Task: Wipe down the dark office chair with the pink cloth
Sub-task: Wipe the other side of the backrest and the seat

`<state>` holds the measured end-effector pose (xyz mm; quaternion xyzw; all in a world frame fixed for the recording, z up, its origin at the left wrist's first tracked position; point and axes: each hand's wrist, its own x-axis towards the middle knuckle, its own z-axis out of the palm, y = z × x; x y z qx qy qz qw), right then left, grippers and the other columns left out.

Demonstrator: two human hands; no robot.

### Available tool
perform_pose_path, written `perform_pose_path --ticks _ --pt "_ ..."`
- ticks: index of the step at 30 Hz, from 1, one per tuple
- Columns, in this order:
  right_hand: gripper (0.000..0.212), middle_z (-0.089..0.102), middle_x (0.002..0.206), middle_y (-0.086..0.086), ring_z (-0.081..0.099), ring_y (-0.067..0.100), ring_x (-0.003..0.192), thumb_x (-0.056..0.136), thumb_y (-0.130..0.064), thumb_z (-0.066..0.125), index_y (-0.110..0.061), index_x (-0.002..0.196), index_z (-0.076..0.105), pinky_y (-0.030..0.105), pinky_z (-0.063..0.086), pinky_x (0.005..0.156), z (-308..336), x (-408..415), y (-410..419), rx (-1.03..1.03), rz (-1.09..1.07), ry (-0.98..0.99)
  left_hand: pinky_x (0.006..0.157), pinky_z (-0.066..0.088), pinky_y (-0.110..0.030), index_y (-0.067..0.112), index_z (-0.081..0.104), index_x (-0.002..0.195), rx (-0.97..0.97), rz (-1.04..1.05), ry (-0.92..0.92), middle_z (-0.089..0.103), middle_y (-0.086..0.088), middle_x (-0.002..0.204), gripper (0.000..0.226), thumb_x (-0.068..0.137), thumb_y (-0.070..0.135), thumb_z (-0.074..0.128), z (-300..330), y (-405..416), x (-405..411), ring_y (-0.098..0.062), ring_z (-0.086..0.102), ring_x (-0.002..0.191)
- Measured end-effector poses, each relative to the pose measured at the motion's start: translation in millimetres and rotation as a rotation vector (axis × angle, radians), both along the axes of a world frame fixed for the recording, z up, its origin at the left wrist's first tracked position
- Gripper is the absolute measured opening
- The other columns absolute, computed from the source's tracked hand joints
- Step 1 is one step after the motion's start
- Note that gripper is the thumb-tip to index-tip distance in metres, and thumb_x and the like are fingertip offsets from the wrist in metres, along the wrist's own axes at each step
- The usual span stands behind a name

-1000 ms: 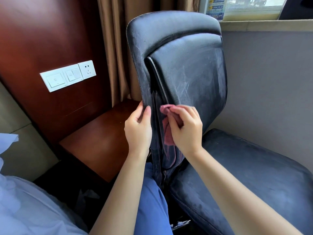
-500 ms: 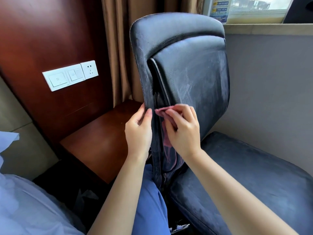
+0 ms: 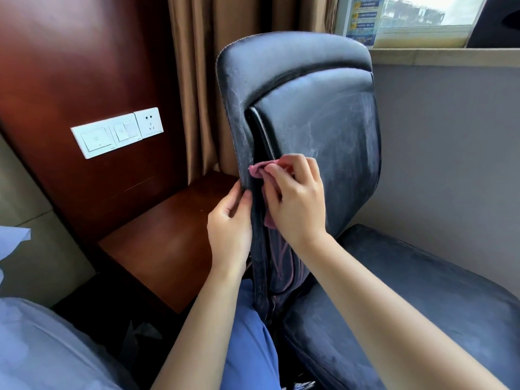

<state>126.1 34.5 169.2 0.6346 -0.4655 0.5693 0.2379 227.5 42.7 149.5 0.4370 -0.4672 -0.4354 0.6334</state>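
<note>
The dark office chair (image 3: 318, 130) stands in front of me, its dusty backrest upright and its seat (image 3: 416, 291) at the lower right. My right hand (image 3: 298, 201) holds the pink cloth (image 3: 257, 170) bunched under its fingers and presses it into the groove along the backrest's left side. Most of the cloth is hidden under that hand. My left hand (image 3: 229, 229) grips the backrest's left edge just below, thumb on the front face, fingers curled behind.
A wooden side table (image 3: 163, 243) sits left of the chair below a dark wood panel with white wall switches (image 3: 118, 133). Brown curtains (image 3: 197, 80) hang behind. A grey wall and window sill (image 3: 444, 56) lie to the right. White bedding (image 3: 36, 347) fills the lower left.
My right hand has slid the pink cloth up the groove on the backrest's left side. My left hand keeps its hold on the edge.
</note>
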Motion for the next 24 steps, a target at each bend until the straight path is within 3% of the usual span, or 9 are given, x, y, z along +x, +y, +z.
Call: perform_pose_path --ticks 8,14,21,24 --pt "0.017 0.062 0.102 0.004 0.049 0.021 0.091 0.091 -0.016 0.057 -0.017 0.098 0.073 0.033 0.047 0.076 -29 -10 18 0.084 -0.054 0.097 0.102 0.046 -0.036 0.015 0.063 0.122 0.021 -0.007 0.066 0.068 0.008 0.111 0.029 0.093 0.014 0.058 1 -3 3 -0.007 0.062 0.109" --pt "0.011 0.064 0.094 0.003 0.052 0.022 0.088 0.084 -0.010 0.065 -0.015 0.090 0.073 0.038 0.049 0.071 21 1 0 0.018 0.011 0.085 0.096 0.049 -0.033 0.035 0.068 0.097 0.034 -0.061 0.115 0.073 0.010 0.100 0.027 0.094 0.011 0.056 5 4 3 -0.010 0.066 0.103" --pt "0.018 0.062 0.097 -0.001 0.045 0.021 0.091 0.075 -0.014 0.068 -0.017 0.092 0.069 0.035 0.046 0.066 -29 3 13 0.137 -0.188 0.345 0.102 0.045 -0.036 0.017 0.064 0.117 0.068 -0.036 0.119 0.069 0.004 0.111 0.027 0.094 0.008 0.053 4 0 6 -0.010 0.063 0.108" --pt "0.011 0.061 0.091 0.000 0.046 0.021 0.085 0.077 -0.014 0.066 -0.017 0.087 0.069 0.035 0.043 0.063 -22 0 13 0.116 -0.160 0.346 0.103 0.045 -0.037 0.015 0.065 0.118 0.070 -0.069 0.116 0.070 -0.001 0.113 0.029 0.095 0.007 0.050 5 1 7 -0.012 0.063 0.109"
